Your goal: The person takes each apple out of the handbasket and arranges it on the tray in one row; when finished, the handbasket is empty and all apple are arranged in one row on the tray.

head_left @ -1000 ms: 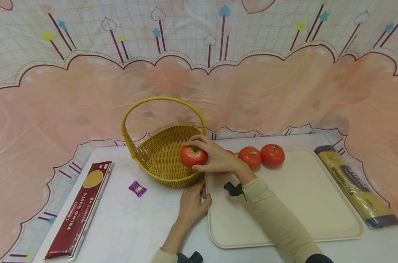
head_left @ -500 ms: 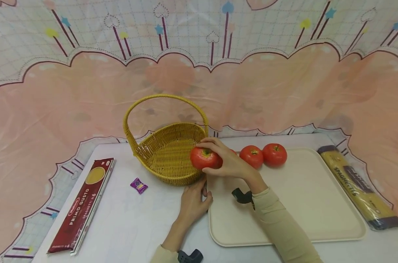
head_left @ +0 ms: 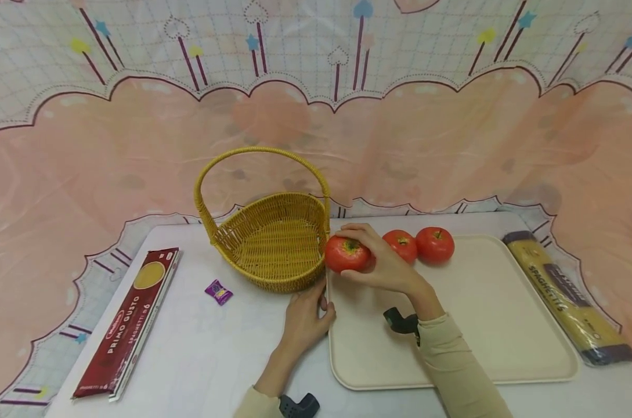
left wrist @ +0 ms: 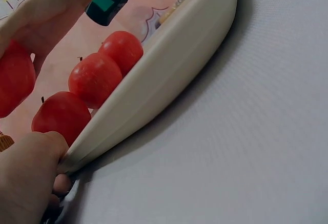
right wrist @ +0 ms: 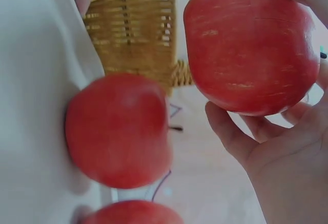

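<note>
In the head view my right hand (head_left: 386, 264) grips a red apple (head_left: 344, 253) above the tray's far left corner, just right of the basket. The right wrist view shows thumb and fingers around this apple (right wrist: 251, 44), apart from another apple (right wrist: 120, 131) standing on the tray. My left hand (head_left: 306, 319) holds the left edge of the cream tray (head_left: 477, 325), with its thumb at the rim in the left wrist view. Two apples (head_left: 434, 245) show at the tray's back; a third apple (left wrist: 62, 117) there is hidden by my right hand in the head view.
A yellow wicker basket (head_left: 279, 284) with a tall handle stands left of the tray. Further left lie a purple-wrapped candy (head_left: 219, 292) and a red spaghetti pack (head_left: 130, 322). A yellow spaghetti bag (head_left: 569, 299) lies along the tray's right side. A patterned cloth hangs behind.
My right hand has carried the apple rightward, from over the basket's right side to above the tray corner. The left hand stays at the tray's edge.
</note>
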The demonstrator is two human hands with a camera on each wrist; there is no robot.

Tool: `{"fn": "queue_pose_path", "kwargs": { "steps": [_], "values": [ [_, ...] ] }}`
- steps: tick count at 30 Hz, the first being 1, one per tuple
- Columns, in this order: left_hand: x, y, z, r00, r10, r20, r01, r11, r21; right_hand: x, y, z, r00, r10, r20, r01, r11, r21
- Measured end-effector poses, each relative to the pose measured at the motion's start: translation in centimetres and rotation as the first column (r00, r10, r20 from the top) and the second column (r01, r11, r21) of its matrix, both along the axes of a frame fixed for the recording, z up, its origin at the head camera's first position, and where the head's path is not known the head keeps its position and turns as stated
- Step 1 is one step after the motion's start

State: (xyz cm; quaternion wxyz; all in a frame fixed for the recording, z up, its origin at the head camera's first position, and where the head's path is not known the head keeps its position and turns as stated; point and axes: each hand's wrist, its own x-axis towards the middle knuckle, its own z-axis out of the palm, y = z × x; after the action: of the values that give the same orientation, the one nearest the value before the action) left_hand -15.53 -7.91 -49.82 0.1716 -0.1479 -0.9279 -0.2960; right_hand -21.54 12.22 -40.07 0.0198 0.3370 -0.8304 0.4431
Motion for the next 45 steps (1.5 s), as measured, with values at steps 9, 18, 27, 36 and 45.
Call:
{"fn": "queue_pose_path", "kwargs": {
  "steps": [9,18,27,36,45],
  "values": [
    [-0.1,-0.2,0.1,1.0,-0.002,0.002,0.002,1.0,0.013,0.4,1.3,0.5,0.997,-0.079,0.011,0.079,0.997,-0.003],
    [0.0,0.0,0.0,1.0,0.002,0.007,-0.002,1.0,0.013,1.9,2.2,3.1,0.988,-0.145,0.06,0.147,0.989,-0.017],
    [0.1,0.2,-0.2,1.0,0.003,0.017,-0.003,1.0,0.014,1.8,4.1,3.1,0.97,-0.222,0.101,0.225,0.974,-0.013],
    [0.2,0.3,-0.1,1.0,0.001,0.029,-0.001,1.0,0.006,1.4,6.1,2.8,0.96,-0.272,0.068,0.275,0.96,-0.049],
    [0.1,0.2,0.1,1.0,0.001,0.03,-0.001,1.0,-0.003,1.0,7.4,2.5,0.935,-0.354,0.003,0.353,0.934,-0.06]
  ]
}}
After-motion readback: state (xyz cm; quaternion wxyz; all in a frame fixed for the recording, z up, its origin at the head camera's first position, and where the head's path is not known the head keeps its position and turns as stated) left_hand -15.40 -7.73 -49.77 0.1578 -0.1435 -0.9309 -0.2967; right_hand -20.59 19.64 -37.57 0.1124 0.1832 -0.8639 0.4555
